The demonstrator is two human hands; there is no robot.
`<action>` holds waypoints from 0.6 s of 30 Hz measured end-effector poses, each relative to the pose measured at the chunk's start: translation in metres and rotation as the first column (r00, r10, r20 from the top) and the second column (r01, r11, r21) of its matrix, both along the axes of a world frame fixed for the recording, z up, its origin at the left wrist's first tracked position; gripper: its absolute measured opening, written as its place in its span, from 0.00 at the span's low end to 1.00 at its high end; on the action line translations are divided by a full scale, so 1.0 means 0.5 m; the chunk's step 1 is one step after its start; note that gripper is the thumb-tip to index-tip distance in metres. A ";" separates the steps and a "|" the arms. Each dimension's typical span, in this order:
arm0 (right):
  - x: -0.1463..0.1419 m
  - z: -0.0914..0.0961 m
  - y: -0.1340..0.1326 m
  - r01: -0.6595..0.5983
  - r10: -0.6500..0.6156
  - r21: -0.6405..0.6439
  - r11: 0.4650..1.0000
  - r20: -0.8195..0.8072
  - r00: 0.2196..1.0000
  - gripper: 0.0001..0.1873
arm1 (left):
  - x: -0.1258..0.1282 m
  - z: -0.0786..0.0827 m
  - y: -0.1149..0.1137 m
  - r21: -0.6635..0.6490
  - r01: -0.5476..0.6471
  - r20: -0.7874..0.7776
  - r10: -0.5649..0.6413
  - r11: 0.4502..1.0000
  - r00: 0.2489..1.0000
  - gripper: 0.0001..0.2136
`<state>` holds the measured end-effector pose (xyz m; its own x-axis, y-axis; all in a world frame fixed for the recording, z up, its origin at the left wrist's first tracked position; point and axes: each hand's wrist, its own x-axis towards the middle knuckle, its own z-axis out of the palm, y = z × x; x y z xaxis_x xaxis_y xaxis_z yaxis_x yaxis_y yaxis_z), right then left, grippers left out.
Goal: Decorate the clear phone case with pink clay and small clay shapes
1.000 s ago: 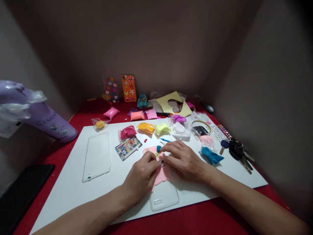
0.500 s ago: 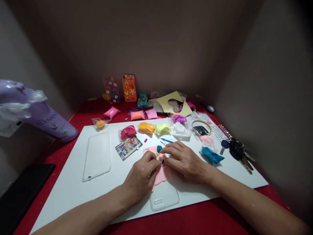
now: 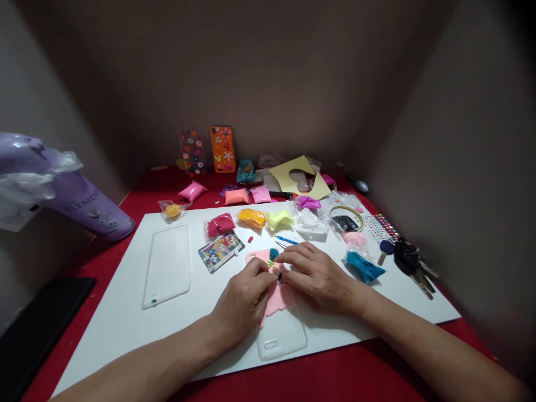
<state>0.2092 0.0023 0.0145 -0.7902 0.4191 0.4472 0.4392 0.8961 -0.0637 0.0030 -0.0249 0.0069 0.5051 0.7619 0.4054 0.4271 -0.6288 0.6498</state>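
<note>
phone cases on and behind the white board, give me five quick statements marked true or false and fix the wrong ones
1. The left hand and right hand meet over the pink-covered case. True.
2. The orange case lies flat on the white board. False: it stands upright behind the board.
3. The picture card lies between the bare clear case and the pink-covered case. True.
4. The keys lie on the bare clear case. False: they are at the other side, right of the blue packet.
5. Pink covers the whole case under the hands. False: its near end is clear.
</note>
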 end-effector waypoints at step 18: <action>0.002 -0.001 0.001 -0.019 0.019 -0.002 1.000 -0.020 1.000 0.09 | 0.002 -0.003 -0.002 0.025 -0.009 -0.060 0.011 1.000 0.998 0.08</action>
